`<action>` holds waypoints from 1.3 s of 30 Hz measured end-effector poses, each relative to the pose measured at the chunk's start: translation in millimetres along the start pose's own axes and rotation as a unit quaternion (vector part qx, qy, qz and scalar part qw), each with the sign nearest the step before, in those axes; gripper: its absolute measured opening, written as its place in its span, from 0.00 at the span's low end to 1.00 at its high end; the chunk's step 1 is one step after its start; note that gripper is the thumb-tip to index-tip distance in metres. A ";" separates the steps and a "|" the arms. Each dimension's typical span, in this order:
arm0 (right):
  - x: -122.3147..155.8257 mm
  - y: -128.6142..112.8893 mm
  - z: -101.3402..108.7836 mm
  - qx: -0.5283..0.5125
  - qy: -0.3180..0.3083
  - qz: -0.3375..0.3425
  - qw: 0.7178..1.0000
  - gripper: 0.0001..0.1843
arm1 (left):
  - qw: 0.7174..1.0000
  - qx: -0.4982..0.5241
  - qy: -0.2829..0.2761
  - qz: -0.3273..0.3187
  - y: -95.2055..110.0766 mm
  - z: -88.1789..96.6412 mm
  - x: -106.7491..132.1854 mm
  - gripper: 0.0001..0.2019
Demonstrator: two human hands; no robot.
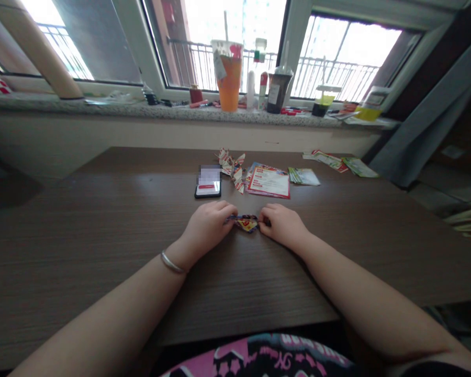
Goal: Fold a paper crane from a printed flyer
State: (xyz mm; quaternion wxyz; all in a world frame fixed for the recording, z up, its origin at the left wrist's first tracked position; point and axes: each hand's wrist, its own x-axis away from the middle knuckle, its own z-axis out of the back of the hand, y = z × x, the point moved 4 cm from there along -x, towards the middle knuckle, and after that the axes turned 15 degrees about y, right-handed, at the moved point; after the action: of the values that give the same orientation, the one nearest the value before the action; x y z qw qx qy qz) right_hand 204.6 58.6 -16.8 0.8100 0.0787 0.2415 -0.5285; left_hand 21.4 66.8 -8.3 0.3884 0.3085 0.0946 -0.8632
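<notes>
Between my hands, low over the brown table point(149, 225), is a small piece of folded, colourful printed paper point(246, 224) in yellow, red and blue. My left hand point(212, 217), with a silver bangle at the wrist, pinches its left end. At the opposite end the fingers of my right hand point(280, 222) are closed on the paper. Both fingertips partly cover it, so its full shape is hidden. Just beyond lie red-and-white folded paper pieces point(232, 168), with a phone point(208, 181) to their left and a stack of printed sheets point(269, 181) to their right.
Green-edged cards point(304, 176) lie right of the stack, with more paper strips point(329, 160) farther back. On the granite windowsill point(113, 108) stand a cup of orange drink point(228, 78), a dark drink cup point(277, 91) and small bottles. A grey curtain point(427, 115) hangs at right.
</notes>
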 end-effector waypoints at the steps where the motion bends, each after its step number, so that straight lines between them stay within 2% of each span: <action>1: 0.0 -0.1 -0.2 0.001 -0.001 0.000 1.000 0.02 | 1.000 0.003 -0.001 -0.005 1.4 -0.5 -0.2 0.05; 9: -0.7 -2.9 -0.4 0.017 -0.009 0.023 1.000 0.04 | 0.999 -0.015 -0.040 0.013 0.1 -7.3 0.2 0.06; 17: -1.0 -4.1 2.0 0.026 -0.027 0.007 0.999 0.06 | 0.995 -0.079 -0.056 0.018 -4.9 0.2 -2.6 0.09; 28: -1.0 -0.4 -0.4 0.018 -0.025 0.014 0.999 0.06 | 0.993 -0.080 -0.076 0.043 -11.7 -2.5 -0.3 0.08; 34: -1.1 -1.8 -0.3 0.025 -0.023 0.027 0.999 0.06 | 0.998 -0.037 -0.056 0.016 -5.0 -7.0 1.3 0.07; 39: -1.9 -1.3 -0.1 0.023 -0.023 0.018 0.999 0.06 | 0.994 -0.081 -0.075 0.009 -2.9 -7.4 0.1 0.08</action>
State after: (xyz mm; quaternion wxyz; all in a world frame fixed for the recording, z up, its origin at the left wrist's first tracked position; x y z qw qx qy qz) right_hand 202.8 59.7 -15.9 0.8228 0.0894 0.2093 -0.5208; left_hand 22.6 71.7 -14.4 0.4260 0.2108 0.1323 -0.8698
